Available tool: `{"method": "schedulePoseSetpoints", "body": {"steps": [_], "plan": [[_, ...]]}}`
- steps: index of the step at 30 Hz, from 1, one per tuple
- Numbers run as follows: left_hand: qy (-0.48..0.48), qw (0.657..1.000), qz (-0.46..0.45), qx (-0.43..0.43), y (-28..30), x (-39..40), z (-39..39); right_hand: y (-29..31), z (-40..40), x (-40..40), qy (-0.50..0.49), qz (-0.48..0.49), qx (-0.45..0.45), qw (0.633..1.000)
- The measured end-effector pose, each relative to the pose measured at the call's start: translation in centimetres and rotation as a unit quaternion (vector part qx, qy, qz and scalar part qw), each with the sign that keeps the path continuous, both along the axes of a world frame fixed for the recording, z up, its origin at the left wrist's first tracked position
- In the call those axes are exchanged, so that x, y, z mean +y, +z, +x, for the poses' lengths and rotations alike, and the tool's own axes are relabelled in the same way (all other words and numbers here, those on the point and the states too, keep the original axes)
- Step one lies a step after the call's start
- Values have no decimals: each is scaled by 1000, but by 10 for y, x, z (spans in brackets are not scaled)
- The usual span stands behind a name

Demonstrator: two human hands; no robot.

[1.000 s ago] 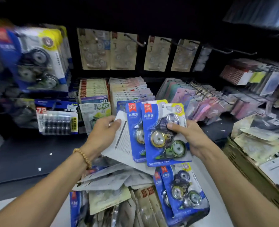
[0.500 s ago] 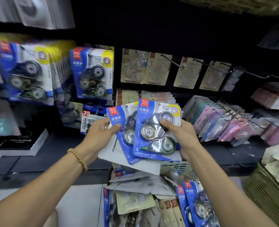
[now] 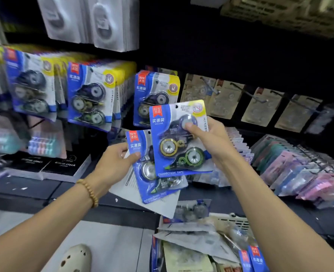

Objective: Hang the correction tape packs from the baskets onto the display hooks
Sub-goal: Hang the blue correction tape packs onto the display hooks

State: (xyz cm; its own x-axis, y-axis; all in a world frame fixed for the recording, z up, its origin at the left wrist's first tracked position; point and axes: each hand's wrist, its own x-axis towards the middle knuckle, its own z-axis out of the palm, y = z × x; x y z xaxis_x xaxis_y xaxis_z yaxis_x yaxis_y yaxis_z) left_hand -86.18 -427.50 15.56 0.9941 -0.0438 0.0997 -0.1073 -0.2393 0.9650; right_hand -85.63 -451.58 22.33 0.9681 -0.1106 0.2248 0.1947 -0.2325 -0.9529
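A: What does the right hand [image 3: 211,142] have?

B: One correction tape pack [image 3: 178,138], held upright and face-on. The grip is closed on it: the thumb presses the blister over the top tape wheel, and the other fingers curl behind the card's right edge. The pack is raised in front of the display, its top corner overlapping a hung pack [image 3: 155,97] behind it.

A: And the left hand [image 3: 113,163]?

B: Closed too, on a second pack [image 3: 154,169] tilted to the right and partly under the first. The thumb pins the card's left edge near the red label, the fingers go behind. A white sheet [image 3: 148,201], or perhaps a pack's back, sits behind that pack in the same grip. A bead bracelet [image 3: 88,191] is on that wrist.

A: Do the two held packs touch?

B: They overlap; whether they touch I cannot tell.

A: Where are the other packs?

B: More blue ones hang in rows on the left [image 3: 89,97], blurred. Brown cards [image 3: 223,99] hang on hooks [image 3: 210,86] to the right. Below the hands, a basket [image 3: 230,219] holds a loose heap of packs, many face-down. Black boxes [image 3: 64,166] lie on the shelf at left, and pink and green packs [image 3: 303,169] fan out at right.
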Motion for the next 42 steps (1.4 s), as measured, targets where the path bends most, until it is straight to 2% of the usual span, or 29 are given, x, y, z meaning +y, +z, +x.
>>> {"method": "schedulePoseSetpoints", "body": {"steps": [6, 16, 24, 29, 34, 36, 39, 42], "plan": [[36, 999, 15, 11, -6, 31, 9, 37, 54, 42, 19, 2, -32, 999], [27, 997, 43, 52, -13, 56, 16, 34, 83, 52, -29, -36, -35, 998], [-20, 996, 66, 61, -14, 62, 11, 21, 94, 55, -107, -34, 2, 994], [-30, 994, 68, 73, -12, 69, 4, 16, 93, 56, -125, -74, 50, 988], [-49, 995, 59, 62, -7, 76, -3, -26, 75, 51, -153, -126, 103, 975], [-43, 997, 40, 59, -6, 74, -4, -41, 57, 55, -79, -118, 151, 978], [-8, 999, 2, 49, -3, 64, -3, -46, 33, 66, 113, -109, 211, 965], [15, 999, -28, 22, 1, 55, 0, -40, 35, 72, 91, -87, 156, 980]]}}
